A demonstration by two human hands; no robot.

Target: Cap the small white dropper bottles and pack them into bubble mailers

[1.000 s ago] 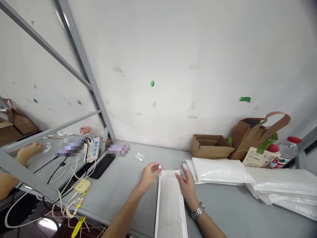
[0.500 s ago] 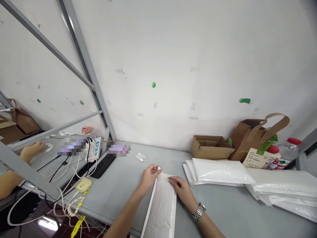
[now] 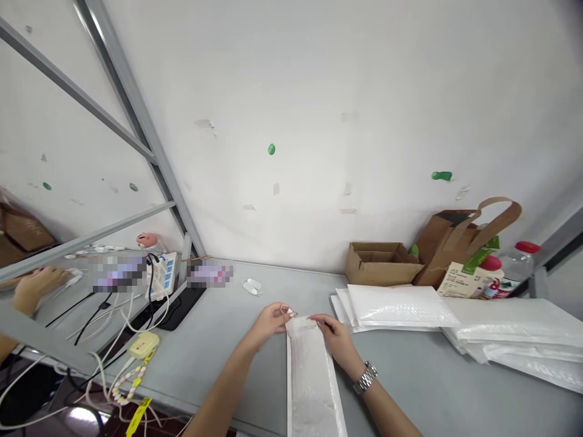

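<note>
A long white bubble mailer lies lengthwise in front of me, its far end between my hands. My right hand, with a metal watch on the wrist, pinches the mailer's far right corner. At the far left corner, my left hand is closed on a small white cable; the fingers hide most of it. Whether these fingers also grip the mailer, I cannot tell. A similar white cable piece with a loop lies on the grey table beyond my left hand.
White bubble mailers are stacked at right, with more beside them. Behind stand a cardboard box, a paper bag and a bottle. A power strip and cords lie left, near another person's hand.
The mailer's near end has swung to the right, and its far edge now lies closer to both hands. My right fingers have closed on its corner. The view has shifted slightly.
</note>
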